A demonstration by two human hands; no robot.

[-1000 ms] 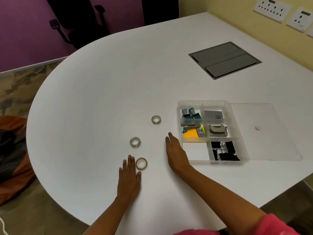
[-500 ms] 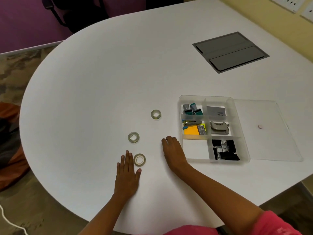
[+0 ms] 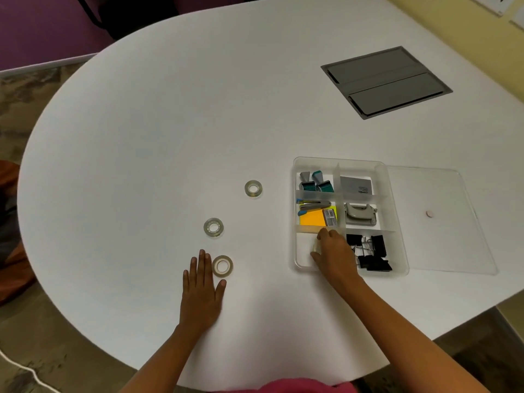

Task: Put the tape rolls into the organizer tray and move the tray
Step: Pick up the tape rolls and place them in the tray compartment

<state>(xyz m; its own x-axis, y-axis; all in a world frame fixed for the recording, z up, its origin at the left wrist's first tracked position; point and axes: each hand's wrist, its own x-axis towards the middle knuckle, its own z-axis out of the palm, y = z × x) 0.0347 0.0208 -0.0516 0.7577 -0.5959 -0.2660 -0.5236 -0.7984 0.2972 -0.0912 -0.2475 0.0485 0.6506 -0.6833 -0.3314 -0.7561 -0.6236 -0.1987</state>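
— Where am I sitting?
— In an office, at a big rounded white tabletop [image 3: 170, 123] with a grey cable hatch [image 3: 386, 82] set into it.
— What else tells me that?
— Wall sockets [image 3: 493, 2], and my tray [image 3: 394, 222] of stapler [image 3: 313, 206], sticky notes [image 3: 312, 218], binder clips [image 3: 371, 252].

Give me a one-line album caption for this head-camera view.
Right hand reaches into the organizer tray; three tape rolls wait on the table.

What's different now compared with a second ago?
The right hand went from the table beside the organizer tray into its near-left compartment, and seems to hold a tape roll, mostly hidden. The left hand stayed flat, and three tape rolls stayed put.
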